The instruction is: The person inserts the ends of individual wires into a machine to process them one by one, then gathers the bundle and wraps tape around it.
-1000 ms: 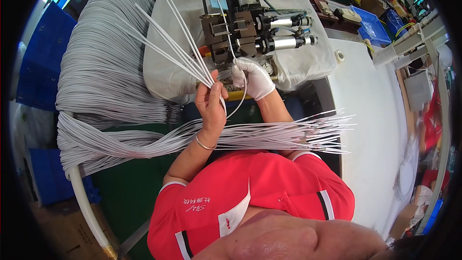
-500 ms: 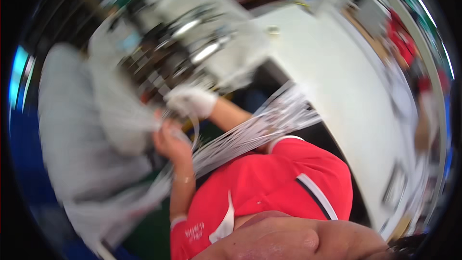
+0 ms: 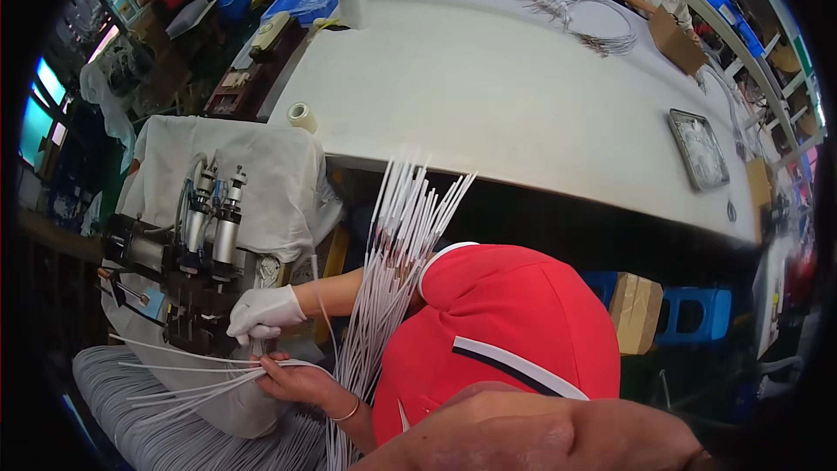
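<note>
My left hand (image 3: 292,379), bare with a bracelet at the wrist, is closed on several thin white cables (image 3: 196,397) that fan out to the left. Just above it, my right hand (image 3: 266,312) wears a white glove. Its fingers are curled together beside the dark machine (image 3: 196,296) with metal cylinders; what they pinch is hidden. A thick bundle of white cables (image 3: 384,288) lies across my right forearm, loose ends pointing up. One cable loops between my hands and that bundle. At the lower left is a large heap of grey-white cables (image 3: 113,392).
A white cloth (image 3: 279,174) covers the stand behind the machine. Beyond is a white table (image 3: 488,78) with a tape roll (image 3: 302,117), a metal tray (image 3: 699,150) and a cable coil (image 3: 602,39). Blue stools (image 3: 697,310) and a carton (image 3: 635,310) stand under the table. Other people sit farther off.
My view has swung, so the machine and my hands appear lower and farther left, and more of the table shows. The earlier frame is blurred; both hands are still close together by the machine.
</note>
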The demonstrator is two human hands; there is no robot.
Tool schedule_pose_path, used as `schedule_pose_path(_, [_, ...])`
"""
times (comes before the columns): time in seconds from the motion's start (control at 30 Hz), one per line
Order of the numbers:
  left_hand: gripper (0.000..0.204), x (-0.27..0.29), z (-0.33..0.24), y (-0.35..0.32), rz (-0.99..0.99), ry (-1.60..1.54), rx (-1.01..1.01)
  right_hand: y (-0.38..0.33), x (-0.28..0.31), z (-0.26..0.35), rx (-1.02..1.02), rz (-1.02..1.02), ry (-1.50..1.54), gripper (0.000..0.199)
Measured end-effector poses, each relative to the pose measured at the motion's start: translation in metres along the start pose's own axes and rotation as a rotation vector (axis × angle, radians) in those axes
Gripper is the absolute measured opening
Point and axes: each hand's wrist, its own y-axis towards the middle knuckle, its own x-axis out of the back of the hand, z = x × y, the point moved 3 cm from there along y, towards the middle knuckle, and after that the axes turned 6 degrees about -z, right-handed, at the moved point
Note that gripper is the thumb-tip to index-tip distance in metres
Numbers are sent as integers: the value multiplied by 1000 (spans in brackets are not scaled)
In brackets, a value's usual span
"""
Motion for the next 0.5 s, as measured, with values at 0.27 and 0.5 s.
schedule_pose_path(0.27, [23, 7, -14, -15, -35, -64, 20, -8, -40, -10, 423, -89, -623, 24])
schedule_pose_path(0.5, [17, 11, 18, -9, -39, -132, 61, -15, -27, 6, 38, -296, -423, 22])
